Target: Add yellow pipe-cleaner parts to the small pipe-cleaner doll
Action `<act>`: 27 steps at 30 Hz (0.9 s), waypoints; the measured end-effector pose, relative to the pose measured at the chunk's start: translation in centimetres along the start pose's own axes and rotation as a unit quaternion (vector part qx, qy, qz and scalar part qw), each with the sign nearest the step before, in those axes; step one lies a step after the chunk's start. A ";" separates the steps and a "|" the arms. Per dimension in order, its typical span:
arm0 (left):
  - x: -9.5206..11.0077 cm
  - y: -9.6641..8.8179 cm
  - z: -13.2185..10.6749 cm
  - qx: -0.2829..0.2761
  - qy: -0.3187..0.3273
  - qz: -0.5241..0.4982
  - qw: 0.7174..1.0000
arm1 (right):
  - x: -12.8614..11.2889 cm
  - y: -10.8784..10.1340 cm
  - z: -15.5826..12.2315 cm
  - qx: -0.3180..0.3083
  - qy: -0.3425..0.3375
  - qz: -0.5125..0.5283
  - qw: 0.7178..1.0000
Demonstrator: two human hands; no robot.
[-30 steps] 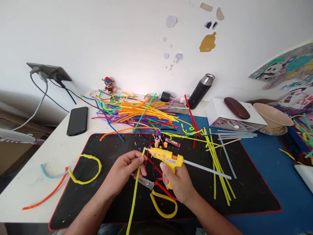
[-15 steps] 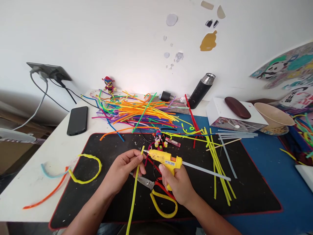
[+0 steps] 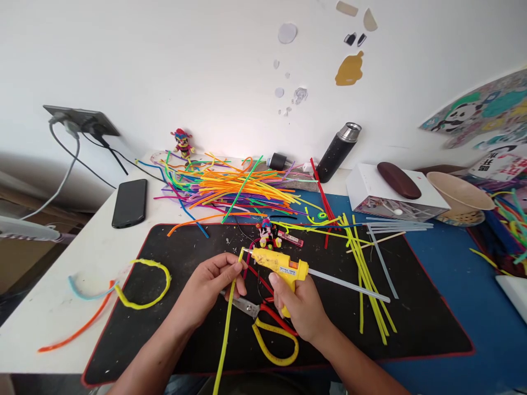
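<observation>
My left hand [image 3: 220, 280] pinches a long yellow pipe cleaner [image 3: 224, 334] near its upper end; the rest hangs down toward me. My right hand [image 3: 300, 304] is wrapped round the handle of a yellow hot glue gun [image 3: 275, 262]. A clear glue stick [image 3: 349, 285] sticks out of its back. The gun's metal nozzle [image 3: 248, 250] points left and meets or nearly meets the pipe cleaner's tip. Below the hands, scissors [image 3: 275, 343] with red and yellow handles lie on the black mat [image 3: 173, 340], their blades partly hidden by my left hand.
A heap of coloured pipe cleaners [image 3: 247, 186] lies behind the mat, near a small figure [image 3: 269, 233]. More yellow pipe cleaners [image 3: 370, 291] and glue sticks [image 3: 401, 226] are to the right. A curled yellow piece [image 3: 168, 280] and a phone [image 3: 129, 203] lie left. A black flask [image 3: 340, 153] stands behind.
The glue gun has shifted very slightly right and its nozzle sits a little higher against the pipe cleaner's tip. Both hands keep their grips.
</observation>
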State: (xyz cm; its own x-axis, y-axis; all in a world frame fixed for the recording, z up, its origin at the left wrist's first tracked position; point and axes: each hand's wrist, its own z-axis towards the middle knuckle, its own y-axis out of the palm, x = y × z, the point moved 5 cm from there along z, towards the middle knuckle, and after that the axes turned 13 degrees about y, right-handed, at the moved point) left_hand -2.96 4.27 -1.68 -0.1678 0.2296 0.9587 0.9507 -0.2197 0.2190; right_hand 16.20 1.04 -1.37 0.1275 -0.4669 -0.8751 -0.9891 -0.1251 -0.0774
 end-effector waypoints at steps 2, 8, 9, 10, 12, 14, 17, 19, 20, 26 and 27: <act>0.0 0.0 0.0 -0.002 0.001 0.000 1.000 | -0.2 0.0 0.0 0.000 -0.005 -0.005 1.000; 0.3 0.0 0.0 0.006 0.002 -0.001 1.000 | -0.3 0.0 -0.1 0.001 -0.014 -0.012 1.000; 0.3 0.0 0.0 0.006 0.002 -0.002 1.000 | -0.2 0.0 -0.1 0.002 -0.011 -0.010 1.000; 0.3 0.0 0.0 0.005 0.001 -0.003 1.000 | -0.1 -0.1 -0.1 0.004 -0.007 -0.007 1.000; 0.2 0.1 -0.1 0.003 0.000 -0.004 1.000 | 0.1 -0.2 0.0 0.008 0.002 0.002 1.000; 0.2 0.0 -0.1 0.004 0.002 -0.005 1.000 | 0.3 -0.3 0.1 0.009 0.008 0.008 1.000; 0.2 0.0 -0.1 0.007 0.002 -0.006 1.000 | 0.4 -0.2 0.1 0.007 0.010 0.011 1.000; 0.2 0.0 -0.2 0.008 0.000 -0.009 1.000 | 0.5 -0.2 0.0 0.006 0.010 0.014 1.000; 0.2 0.0 -0.1 0.008 0.000 -0.010 1.000 | 0.5 -0.2 0.0 0.006 0.011 0.015 1.000; 0.4 0.0 0.0 0.010 0.005 -0.012 1.000 | 0.2 -0.1 -0.1 0.002 0.011 0.001 1.000; 0.5 0.0 0.0 0.009 0.006 -0.012 1.000 | 0.1 -0.1 -0.1 0.001 0.009 -0.001 1.000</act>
State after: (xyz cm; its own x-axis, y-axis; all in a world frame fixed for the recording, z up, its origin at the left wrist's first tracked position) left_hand -3.02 4.38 -1.23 -0.1927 0.2232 0.9555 0.9511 -0.1970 0.2378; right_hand 16.32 0.90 -1.40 0.1316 -0.4823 -0.8661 -0.9890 -0.1239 -0.0813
